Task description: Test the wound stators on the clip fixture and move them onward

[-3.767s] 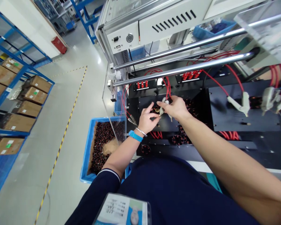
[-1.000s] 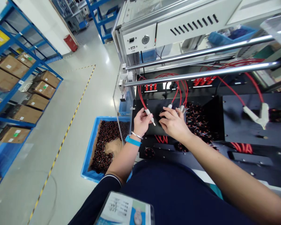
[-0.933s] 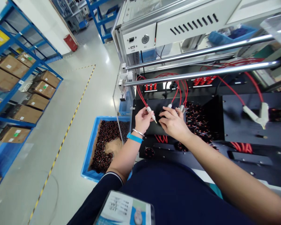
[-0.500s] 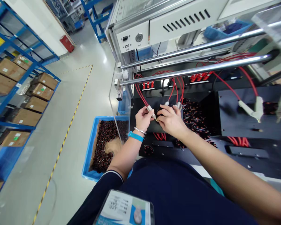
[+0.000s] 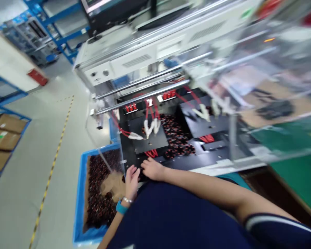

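At the front left corner of the black bench panel (image 5: 186, 159), my left hand (image 5: 132, 180) has its fingers stretched out and slightly apart, with nothing visible in them. Close beside it, my right hand (image 5: 153, 169) rests by the panel's front edge; its fingers curl down, and blur hides their tips. White clip-like probes (image 5: 149, 128) on red wires stand over a black plate (image 5: 155, 141), out of both hands. Another white probe (image 5: 135, 136) lies tilted at the plate's left. Small dark parts with reddish ends (image 5: 180, 133) are heaped right of the plate.
A blue bin (image 5: 79, 204) of similar small parts stands at lower left, below a clear side panel. Metal rods (image 5: 142, 95) cross above the bench. A second black plate (image 5: 197, 121) with white probes sits to the right. Shelves with cardboard boxes (image 5: 5, 138) stand far left.
Both hands have left the white probe and moved down to the panel's front edge. The head view has swung right, showing more of the bench's right side.
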### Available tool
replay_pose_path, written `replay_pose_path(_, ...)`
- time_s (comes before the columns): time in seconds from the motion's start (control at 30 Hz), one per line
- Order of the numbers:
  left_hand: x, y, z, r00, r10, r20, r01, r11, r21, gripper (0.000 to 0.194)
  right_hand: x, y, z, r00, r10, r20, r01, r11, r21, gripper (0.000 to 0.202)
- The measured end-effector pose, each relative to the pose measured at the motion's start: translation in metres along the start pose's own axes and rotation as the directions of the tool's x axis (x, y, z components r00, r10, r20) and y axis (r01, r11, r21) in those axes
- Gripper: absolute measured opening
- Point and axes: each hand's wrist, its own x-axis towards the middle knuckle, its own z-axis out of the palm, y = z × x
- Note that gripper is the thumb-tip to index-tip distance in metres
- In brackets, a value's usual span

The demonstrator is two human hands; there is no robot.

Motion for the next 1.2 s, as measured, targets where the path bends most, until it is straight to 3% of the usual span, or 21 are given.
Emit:
replay_pose_path(0.1, 0.005, -0.013, -0.003, 0.999, -0.022, 0.031, 0.021, 1.000, 0.003, 0.055, -0.007, 0.002, -0.015, 0.997, 0.074, -0.015, -0.074, 0.997, 0.006, 0.021)
replay_pose_path(0.17, 0.010, -0.013, -0.002, 0.998, 0.047, 0.039, -0.047, 0.999, -0.021, 0.054, -0.033, 0.006, -0.025, 0.988, 0.152, -0.027, -0.151, 0.988, 0.035, 0.016)
replay_pose_path(0.27, 0.010, -0.003, 0.002, 0.982, 0.162, 0.093, -0.162, 0.987, -0.005, 0.051, -0.112, 0.003, -0.033, 0.946, 0.294, -0.135, -0.248, 0.926, 0.284, 0.026)
replay_pose_path(0.33, 0.002, 0.008, 0.011, 0.958, 0.242, 0.156, -0.249, 0.968, 0.029, 0.050, -0.183, -0.002, -0.026, 0.866, 0.433, -0.251, -0.244, 0.804, 0.543, 0.024)
replay_pose_path(0.37, -0.005, 0.014, 0.019, 0.940, 0.282, 0.194, -0.295, 0.954, 0.045, 0.050, -0.221, -0.003, -0.016, 0.797, 0.538, -0.275, -0.265, 0.721, 0.641, 0.023)
replay_pose_path(0.43, -0.022, 0.027, 0.041, 0.887, 0.349, 0.301, -0.387, 0.919, 0.073, 0.048, -0.295, 0.003, 0.014, 0.593, 0.762, -0.258, -0.392, 0.554, 0.735, 0.028)
replay_pose_path(0.5, -0.046, 0.040, 0.072, 0.812, 0.391, 0.433, -0.471, 0.877, 0.090, 0.045, -0.363, 0.021, 0.056, 0.309, 0.930, -0.201, -0.608, 0.355, 0.710, 0.030)
replay_pose_path(0.57, -0.073, 0.050, 0.111, 0.730, 0.421, 0.538, -0.547, 0.832, 0.090, 0.045, -0.422, 0.050, 0.099, -0.011, 0.998, -0.064, -0.778, 0.032, 0.627, 0.032)
replay_pose_path(0.63, -0.100, 0.057, 0.150, 0.665, 0.454, 0.593, -0.601, 0.797, 0.064, 0.045, -0.469, 0.078, 0.136, -0.229, 0.973, -0.023, -0.801, -0.175, 0.572, 0.036)
replay_pose_path(0.67, -0.112, 0.058, 0.168, 0.650, 0.472, 0.595, -0.615, 0.787, 0.048, 0.044, -0.488, 0.089, 0.149, -0.309, 0.950, -0.032, -0.786, -0.237, 0.571, 0.038)
replay_pose_path(0.7, -0.122, 0.058, 0.183, 0.656, 0.492, 0.572, -0.619, 0.784, 0.036, 0.043, -0.502, 0.097, 0.158, -0.357, 0.933, -0.048, -0.770, -0.265, 0.581, 0.041)
replay_pose_path(0.77, -0.136, 0.055, 0.206, 0.720, 0.511, 0.470, -0.593, 0.805, 0.032, 0.043, -0.520, 0.100, 0.166, -0.415, 0.899, -0.139, -0.758, -0.257, 0.599, 0.049)
replay_pose_path(0.83, -0.144, 0.051, 0.216, 0.796, 0.501, 0.338, -0.541, 0.840, 0.029, 0.045, -0.523, 0.093, 0.162, -0.415, 0.855, -0.311, -0.789, -0.168, 0.590, 0.056)
replay_pose_path(0.87, -0.146, 0.048, 0.216, 0.824, 0.495, 0.276, -0.519, 0.855, 0.016, 0.044, -0.520, 0.088, 0.157, -0.392, 0.823, -0.411, -0.809, -0.095, 0.580, 0.057)
replay_pose_path(0.9, -0.148, 0.047, 0.214, 0.840, 0.496, 0.218, -0.507, 0.862, -0.011, 0.044, -0.515, 0.083, 0.152, -0.338, 0.804, -0.489, -0.816, 0.008, 0.578, 0.054)
replay_pose_path(0.93, -0.149, 0.046, 0.209, 0.850, 0.503, 0.157, -0.503, 0.863, -0.045, 0.044, -0.507, 0.081, 0.147, -0.268, 0.803, -0.532, -0.797, 0.125, 0.591, 0.050)
replay_pose_path(1.03, -0.153, 0.046, 0.188, 0.861, 0.507, -0.049, -0.508, 0.850, -0.137, 0.047, -0.475, 0.088, 0.133, 0.013, 0.831, -0.556, -0.586, 0.457, 0.669, 0.044)
replay_pose_path(1.1, -0.153, 0.048, 0.167, 0.857, 0.482, -0.180, -0.510, 0.844, -0.166, 0.050, -0.450, 0.104, 0.120, 0.175, 0.817, -0.549, -0.413, 0.567, 0.713, 0.043)
replay_pose_path(1.2, -0.148, 0.051, 0.130, 0.822, 0.439, -0.363, -0.516, 0.844, -0.148, 0.054, -0.412, 0.137, 0.086, 0.320, 0.766, -0.558, -0.194, 0.629, 0.753, 0.043)
